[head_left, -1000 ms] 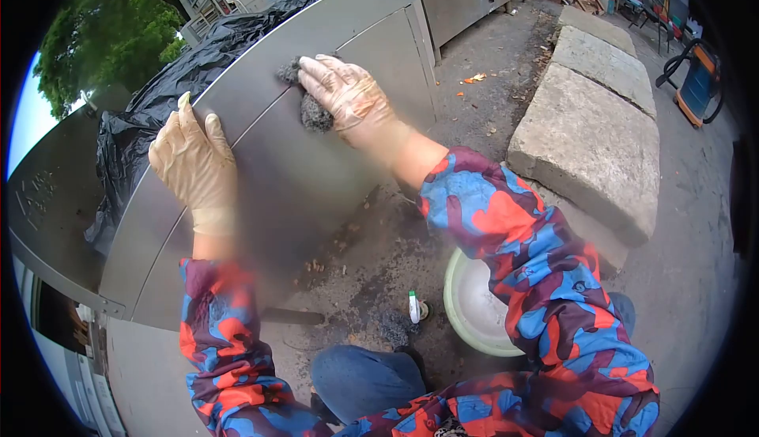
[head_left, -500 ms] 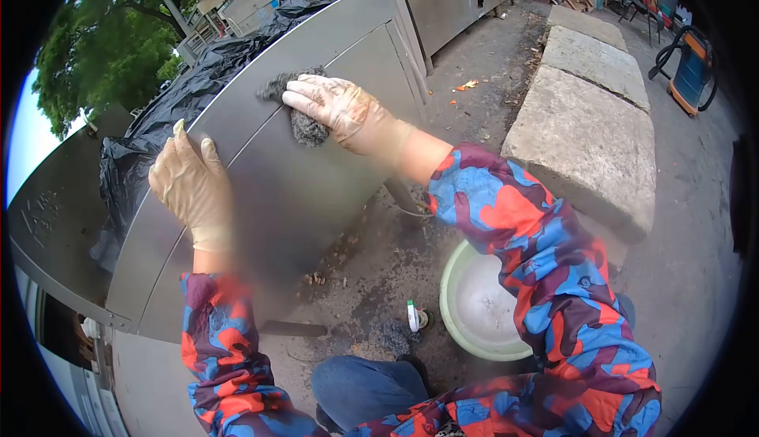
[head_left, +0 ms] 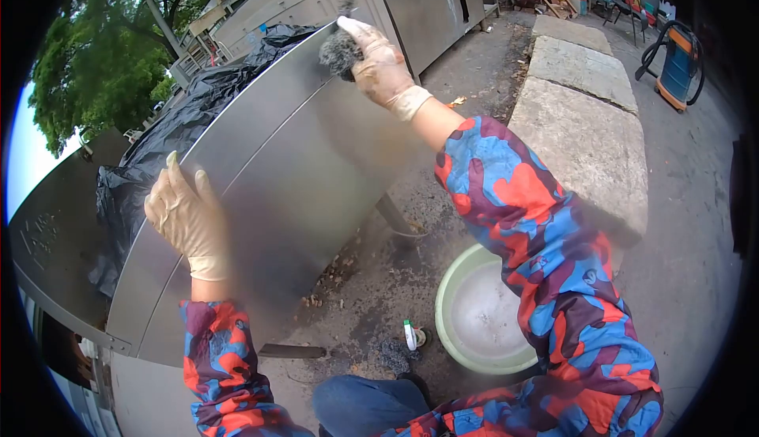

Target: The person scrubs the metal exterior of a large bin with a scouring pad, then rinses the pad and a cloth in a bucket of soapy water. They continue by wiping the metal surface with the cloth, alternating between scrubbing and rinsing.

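A brushed metal panel (head_left: 308,148) with a straight seam slants up in front of me. My right hand (head_left: 383,73), in a pale, stained glove, grips a grey fuzzy steel wool pad (head_left: 340,53) at the panel's upper right edge. Part of the pad is hidden by my fingers. My left hand (head_left: 186,215), gloved too, rests against the panel near its upper left edge, fingers stretched out and thumb apart; its palm is hidden. Black plastic sheeting (head_left: 190,109) lies behind the panel's edge.
On the ground by my knee stand a pale green basin (head_left: 449,334) holding cloudy liquid and a small spray bottle (head_left: 410,336). A dark fuzzy wad (head_left: 393,355) lies beside the bottle. Concrete blocks (head_left: 581,132) line the right; beyond is an orange-and-blue vacuum (head_left: 678,65).
My right hand has slid the steel wool pad up and right along the panel toward its far corner. My left hand stays against the panel, nearly unmoved. The view has shifted slightly.
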The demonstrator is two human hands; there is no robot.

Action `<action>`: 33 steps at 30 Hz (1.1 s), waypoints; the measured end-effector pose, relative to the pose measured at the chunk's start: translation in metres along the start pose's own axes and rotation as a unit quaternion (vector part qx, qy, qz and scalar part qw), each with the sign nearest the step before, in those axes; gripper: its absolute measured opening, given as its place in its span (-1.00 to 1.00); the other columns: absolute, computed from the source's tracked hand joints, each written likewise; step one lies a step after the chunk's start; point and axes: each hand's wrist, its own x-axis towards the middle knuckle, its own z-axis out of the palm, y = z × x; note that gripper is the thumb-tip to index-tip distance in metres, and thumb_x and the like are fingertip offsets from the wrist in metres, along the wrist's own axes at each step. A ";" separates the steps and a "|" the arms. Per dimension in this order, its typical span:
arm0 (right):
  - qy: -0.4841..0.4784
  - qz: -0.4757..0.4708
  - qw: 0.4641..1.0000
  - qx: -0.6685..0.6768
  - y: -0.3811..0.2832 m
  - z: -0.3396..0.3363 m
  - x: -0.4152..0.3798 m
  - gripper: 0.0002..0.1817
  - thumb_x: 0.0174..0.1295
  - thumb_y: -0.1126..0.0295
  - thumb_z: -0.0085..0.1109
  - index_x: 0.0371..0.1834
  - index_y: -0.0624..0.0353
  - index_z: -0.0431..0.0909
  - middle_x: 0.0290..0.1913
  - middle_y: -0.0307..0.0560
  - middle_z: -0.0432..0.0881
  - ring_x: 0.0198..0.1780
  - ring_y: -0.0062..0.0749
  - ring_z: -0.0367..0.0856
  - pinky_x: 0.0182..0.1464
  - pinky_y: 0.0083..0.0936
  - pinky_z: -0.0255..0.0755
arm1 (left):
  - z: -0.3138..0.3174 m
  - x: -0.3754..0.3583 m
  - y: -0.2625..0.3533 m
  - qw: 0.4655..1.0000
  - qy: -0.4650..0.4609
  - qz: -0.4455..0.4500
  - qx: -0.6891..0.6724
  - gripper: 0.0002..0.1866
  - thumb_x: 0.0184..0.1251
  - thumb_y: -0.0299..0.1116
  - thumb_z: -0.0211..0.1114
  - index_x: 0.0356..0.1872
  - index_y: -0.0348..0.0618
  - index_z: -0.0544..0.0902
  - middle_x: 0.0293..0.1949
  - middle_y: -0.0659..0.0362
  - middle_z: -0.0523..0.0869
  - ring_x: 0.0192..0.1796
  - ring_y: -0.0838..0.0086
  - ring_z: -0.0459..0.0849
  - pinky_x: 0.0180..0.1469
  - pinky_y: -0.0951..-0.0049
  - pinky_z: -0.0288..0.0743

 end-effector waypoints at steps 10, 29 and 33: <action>-0.014 0.351 0.934 -0.063 0.133 -0.030 -0.003 -0.68 0.15 0.56 0.03 -0.01 0.15 0.57 -0.17 0.00 0.66 -0.12 -0.26 0.64 0.06 -0.49 0.47 | -0.001 0.000 0.000 1.000 0.008 0.004 0.007 -0.51 0.39 -0.11 0.08 0.25 -0.13 0.40 0.01 0.11 0.56 0.10 0.25 0.47 0.19 0.22 0.22; -0.240 0.302 0.893 -0.231 0.126 -0.061 -0.096 -0.60 0.14 0.51 -0.04 0.08 0.15 0.55 -0.32 0.00 0.69 -0.30 -0.29 0.66 -0.18 -0.44 0.51 | 0.001 -0.001 -0.003 1.000 -0.009 -0.008 0.014 -0.45 0.33 -0.02 0.12 0.24 -0.10 0.39 0.04 0.13 0.52 0.14 0.25 0.42 0.26 0.17 0.15; -0.366 0.174 0.861 -0.308 0.092 -0.106 -0.152 -0.52 0.11 0.57 -0.04 0.16 0.18 0.50 -0.45 -0.12 0.60 -0.44 -0.53 0.52 -0.29 -0.60 0.45 | 0.008 -0.009 -0.006 0.999 -0.037 -0.027 -0.020 -0.34 0.29 -0.01 0.13 0.34 -0.09 0.26 0.27 0.08 0.36 0.37 0.22 0.21 0.44 0.11 -0.10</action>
